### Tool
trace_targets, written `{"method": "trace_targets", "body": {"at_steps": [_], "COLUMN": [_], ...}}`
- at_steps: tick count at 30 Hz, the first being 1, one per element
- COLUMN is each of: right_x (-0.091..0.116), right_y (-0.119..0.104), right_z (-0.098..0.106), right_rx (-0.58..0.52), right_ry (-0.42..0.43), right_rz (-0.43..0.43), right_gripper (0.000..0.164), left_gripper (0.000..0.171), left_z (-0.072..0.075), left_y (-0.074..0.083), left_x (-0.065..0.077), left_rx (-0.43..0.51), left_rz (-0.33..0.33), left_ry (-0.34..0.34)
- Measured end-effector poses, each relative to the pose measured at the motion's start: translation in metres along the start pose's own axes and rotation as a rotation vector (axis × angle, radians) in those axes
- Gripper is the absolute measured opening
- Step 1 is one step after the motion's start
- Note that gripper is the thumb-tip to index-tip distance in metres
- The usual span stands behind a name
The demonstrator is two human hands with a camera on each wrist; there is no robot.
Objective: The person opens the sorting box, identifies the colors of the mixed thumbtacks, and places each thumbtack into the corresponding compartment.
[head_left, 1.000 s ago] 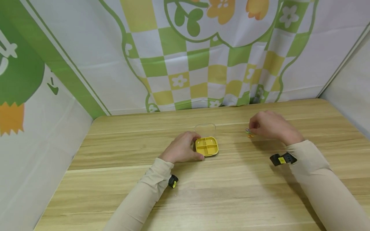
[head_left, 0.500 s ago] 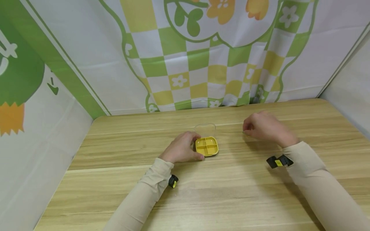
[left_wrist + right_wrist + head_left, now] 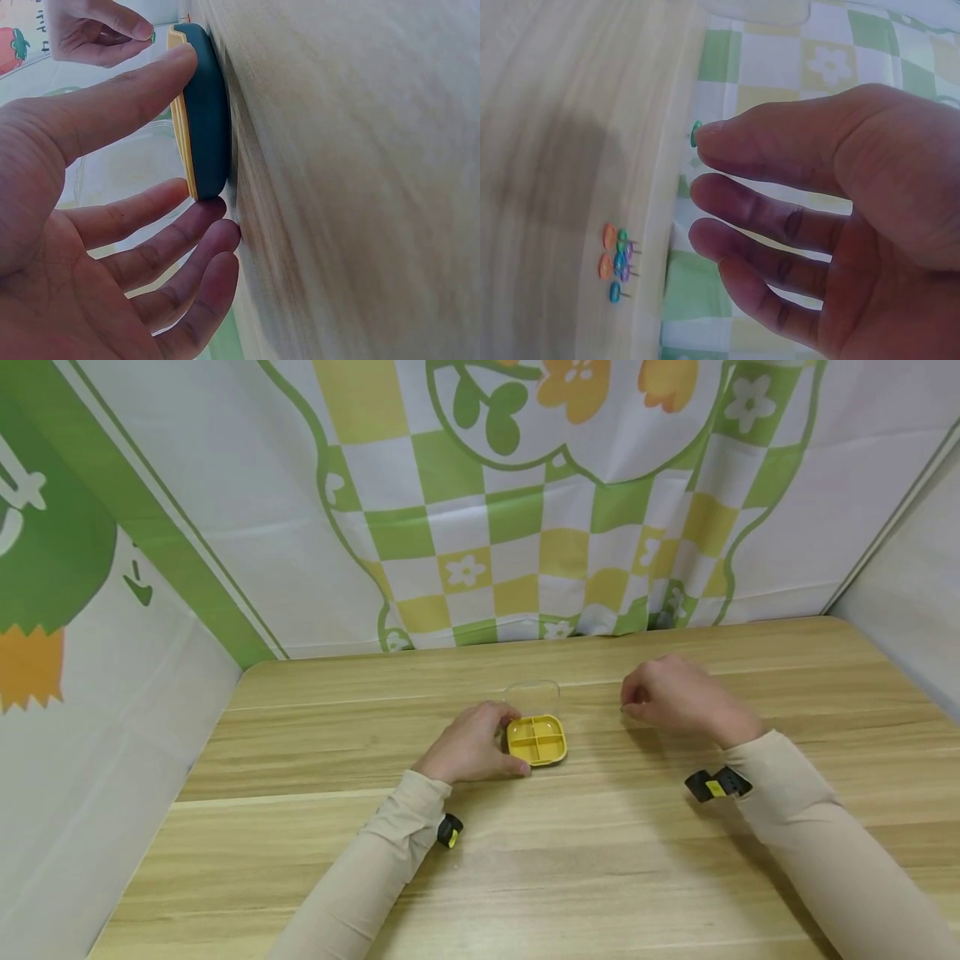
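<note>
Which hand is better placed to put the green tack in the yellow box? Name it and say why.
Right, most likely: the right hand pinches the green tack near the open yellow box, while the left hand grips that box.

Head: above, facing forward, down. Wrists: close, sideways. Head, left wrist share box.

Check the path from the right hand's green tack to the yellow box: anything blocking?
Nothing visible: only tabletop between right hand, pinching the green tack, and yellow box. The clear lid is at its far edge, left hand at its left.
</note>
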State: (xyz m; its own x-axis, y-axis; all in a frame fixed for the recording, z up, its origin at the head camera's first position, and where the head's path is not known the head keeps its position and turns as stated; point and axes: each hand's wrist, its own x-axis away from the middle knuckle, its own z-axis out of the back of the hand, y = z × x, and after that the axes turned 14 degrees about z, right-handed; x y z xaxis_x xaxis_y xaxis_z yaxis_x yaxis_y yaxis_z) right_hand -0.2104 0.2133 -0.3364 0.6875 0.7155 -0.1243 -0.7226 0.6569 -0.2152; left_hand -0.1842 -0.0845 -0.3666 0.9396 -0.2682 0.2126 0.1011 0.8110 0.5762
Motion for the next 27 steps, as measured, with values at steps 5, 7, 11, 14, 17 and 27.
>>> {"method": "trace_targets", "body": {"at_steps": [5, 7, 11, 14, 17, 27], "right_x": [-0.003, -0.004, -0.004, -0.005, -0.006, -0.010], "right_y": [-0.006, -0.008, -0.012, -0.015, -0.018, -0.026], "right_z": [-0.004, -0.005, -0.008, -0.010, -0.011, -0.013], "right_rx": [-0.010, -0.012, -0.018, -0.016, -0.009, -0.011], "right_ry": [-0.015, -0.013, -0.005, -0.004, -0.011, -0.023], "right_rz": [0.000, 0.007, 0.022, 0.027, 0.033, 0.050], "right_gripper": [0.012, 0.012, 0.013, 0.012, 0.011, 0.010], "left_gripper": [0.072, 0.071, 0.071, 0.070, 0.070, 0.071], "left_z": [0.000, 0.000, 0.000, 0.000, 0.000, 0.000], "left_y": [0.000, 0.000, 0.000, 0.000, 0.001, 0.000], "left_x": [0.000, 0.000, 0.000, 0.000, 0.000, 0.000], "left_rx": [-0.003, -0.006, -0.009, -0.009, -0.013, -0.018], "left_rz": [-0.005, -0.005, -0.004, -0.005, -0.004, -0.005], "left_ry": [0.001, 0.002, 0.003, 0.003, 0.004, 0.010]}}
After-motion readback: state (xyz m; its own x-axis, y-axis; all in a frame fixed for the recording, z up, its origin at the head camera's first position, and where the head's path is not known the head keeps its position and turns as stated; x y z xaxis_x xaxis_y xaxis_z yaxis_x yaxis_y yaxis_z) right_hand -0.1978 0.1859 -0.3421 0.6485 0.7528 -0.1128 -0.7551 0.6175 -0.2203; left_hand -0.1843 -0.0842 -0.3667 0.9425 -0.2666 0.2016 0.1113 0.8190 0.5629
